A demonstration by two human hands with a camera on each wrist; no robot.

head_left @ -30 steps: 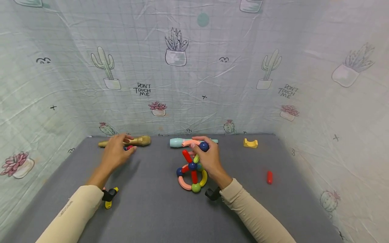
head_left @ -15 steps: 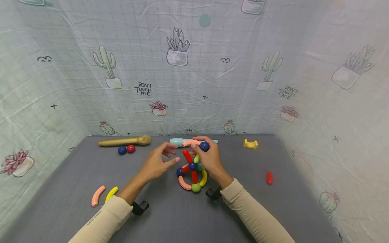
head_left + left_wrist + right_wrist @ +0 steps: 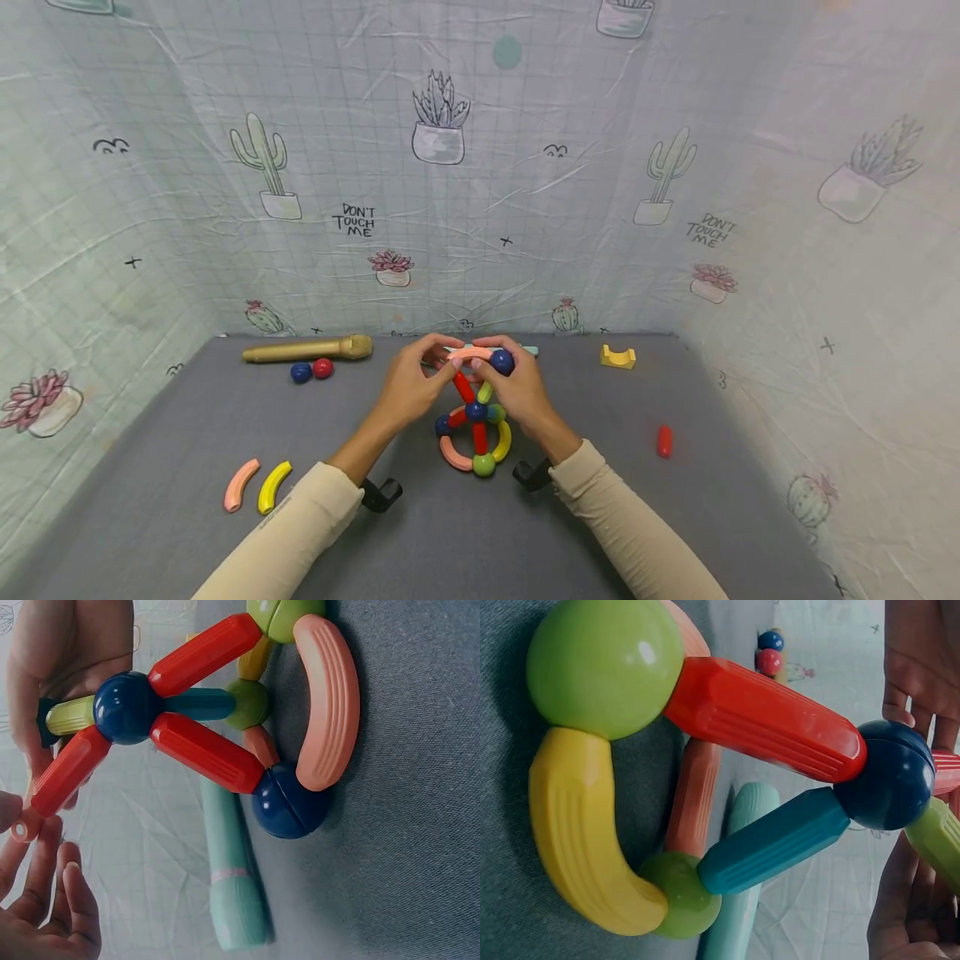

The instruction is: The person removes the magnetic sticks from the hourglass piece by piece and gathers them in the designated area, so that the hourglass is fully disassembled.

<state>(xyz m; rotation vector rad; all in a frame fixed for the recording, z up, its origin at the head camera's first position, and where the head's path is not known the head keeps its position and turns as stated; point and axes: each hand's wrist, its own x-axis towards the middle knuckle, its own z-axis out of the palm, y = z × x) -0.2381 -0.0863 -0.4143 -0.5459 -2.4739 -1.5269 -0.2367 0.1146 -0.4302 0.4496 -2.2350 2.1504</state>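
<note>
A magnetic stick-and-ball construction stands at the table's middle. Its ring base has pink and yellow curved sticks point(image 3: 502, 440), green balls point(image 3: 483, 464) and a blue ball point(image 3: 291, 801). Red sticks point(image 3: 206, 754) and a teal stick point(image 3: 776, 840) rise to a dark blue hub ball point(image 3: 476, 410). A further red stick point(image 3: 69, 771) and a lime stick point(image 3: 937, 832) angle up from the hub. Above, my left hand point(image 3: 411, 382) pinches the left end of a pink curved stick point(image 3: 470, 353). My right hand point(image 3: 523, 390) holds its right end, beside a blue ball point(image 3: 502, 362).
Behind lie a gold microphone point(image 3: 307, 348) and a mint microphone-shaped piece point(image 3: 236, 877). Loose blue point(image 3: 301, 372) and red balls point(image 3: 323, 368), pink point(image 3: 240, 485) and yellow curved sticks point(image 3: 273, 487) lie left. A yellow block point(image 3: 618, 357) and red stick point(image 3: 664, 442) are right.
My left hand has come right from beside the loose balls and now pinches the pink curved stick. The right hand has stayed nearly still, holding that stick.
</note>
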